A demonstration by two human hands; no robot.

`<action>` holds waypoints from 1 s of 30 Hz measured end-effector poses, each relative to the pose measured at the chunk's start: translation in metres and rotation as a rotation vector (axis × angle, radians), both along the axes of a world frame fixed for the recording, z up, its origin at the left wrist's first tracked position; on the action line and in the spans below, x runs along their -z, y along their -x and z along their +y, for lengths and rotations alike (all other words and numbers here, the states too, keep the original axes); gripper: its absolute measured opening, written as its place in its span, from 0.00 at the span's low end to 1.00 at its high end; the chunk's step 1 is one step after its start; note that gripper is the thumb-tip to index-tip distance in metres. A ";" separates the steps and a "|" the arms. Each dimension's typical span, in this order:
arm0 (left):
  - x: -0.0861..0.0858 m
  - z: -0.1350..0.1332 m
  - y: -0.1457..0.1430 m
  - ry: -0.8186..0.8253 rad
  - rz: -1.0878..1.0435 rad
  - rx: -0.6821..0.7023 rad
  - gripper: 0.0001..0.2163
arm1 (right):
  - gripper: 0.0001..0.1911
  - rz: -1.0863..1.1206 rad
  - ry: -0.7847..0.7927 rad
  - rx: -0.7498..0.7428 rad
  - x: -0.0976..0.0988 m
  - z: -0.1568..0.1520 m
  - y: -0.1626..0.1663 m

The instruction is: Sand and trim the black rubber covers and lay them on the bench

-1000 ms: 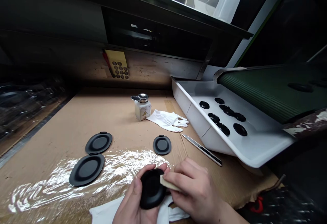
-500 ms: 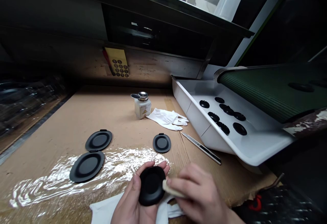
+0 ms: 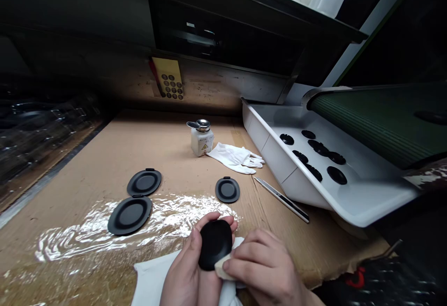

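Observation:
My left hand [image 3: 188, 268] is closed round a small black oval cap [image 3: 215, 244], held upright near the front edge of the bench. My right hand [image 3: 261, 268] pinches a small beige pad [image 3: 220, 268] against the cap's lower right edge. A white cloth [image 3: 153, 282] lies under both hands. Three more black caps lie flat on the cardboard: a small one [image 3: 227, 189] just beyond my hands and two larger ones [image 3: 144, 182] [image 3: 130, 215] to the left.
A white tray [image 3: 296, 187] at the right holds several black caps, fed by a green conveyor [image 3: 377, 119]. A thin knife [image 3: 281, 199] lies beside the tray. A white glove [image 3: 237, 157] and a small solvent dispenser [image 3: 201, 138] stand farther back. Shiny tape [image 3: 104, 236] covers the cardboard.
The pad in my right hand slid from the cap's right side down to its lower right edge. The cap turned slightly in my left hand. The view shifted, so the bench appears moved right.

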State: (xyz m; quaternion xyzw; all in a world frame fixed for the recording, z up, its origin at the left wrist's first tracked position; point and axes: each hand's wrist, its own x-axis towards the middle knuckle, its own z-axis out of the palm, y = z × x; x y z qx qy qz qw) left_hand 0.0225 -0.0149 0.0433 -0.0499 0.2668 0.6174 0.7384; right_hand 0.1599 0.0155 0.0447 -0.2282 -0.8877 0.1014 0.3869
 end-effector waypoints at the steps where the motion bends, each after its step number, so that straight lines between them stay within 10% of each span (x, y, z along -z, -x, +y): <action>1: 0.000 0.000 0.000 0.001 0.005 0.006 0.15 | 0.12 0.011 -0.039 0.021 0.000 -0.002 0.006; 14: -0.001 -0.003 -0.002 0.002 -0.019 -0.006 0.16 | 0.12 -0.117 -0.010 0.005 -0.013 0.002 0.006; 21: -0.004 -0.001 -0.004 -0.063 -0.024 -0.061 0.17 | 0.10 -0.004 0.087 0.228 -0.011 0.009 0.038; 30: -0.001 -0.002 -0.002 0.031 0.021 -0.013 0.20 | 0.12 -0.098 0.013 0.034 -0.014 -0.002 0.010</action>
